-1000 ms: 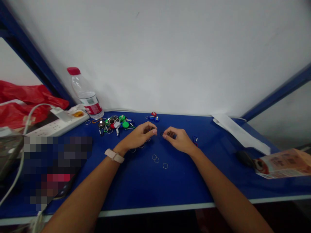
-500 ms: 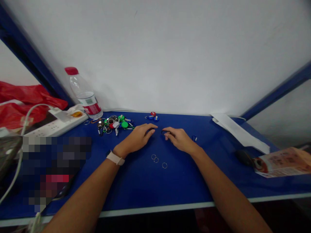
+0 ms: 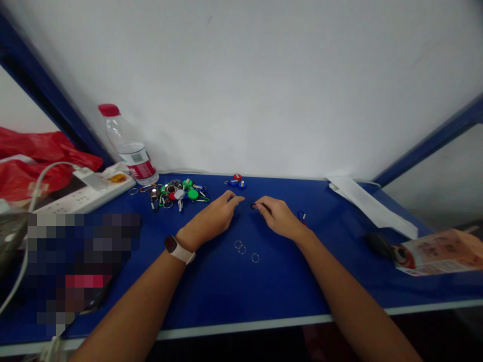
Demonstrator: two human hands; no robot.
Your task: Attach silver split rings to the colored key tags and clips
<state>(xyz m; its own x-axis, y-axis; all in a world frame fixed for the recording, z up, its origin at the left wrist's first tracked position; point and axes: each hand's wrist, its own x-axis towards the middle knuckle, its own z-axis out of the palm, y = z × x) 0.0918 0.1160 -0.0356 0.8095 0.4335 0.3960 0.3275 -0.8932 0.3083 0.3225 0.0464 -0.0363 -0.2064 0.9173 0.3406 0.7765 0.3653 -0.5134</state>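
My left hand and my right hand hover close together over a blue table, fingertips facing each other. Between my right thumb and fingers sits a small dark loop. My left fingertips are pinched, but whether they hold anything is too small to tell. Below the hands lie several metal split rings. Left of my left hand is a heap of coloured key tags with rings. A small red and blue tag cluster lies just beyond my fingertips, and a blue clip lies right of my right hand.
A plastic water bottle with a red cap stands at the back left beside a white power strip and a red bag. A blurred patch covers the left table. White paper, a dark object and a printed booklet lie on the right.
My left wrist has rolled so the watch face now shows. The dark loop shows more plainly at my right fingertips. The view has shifted slightly.
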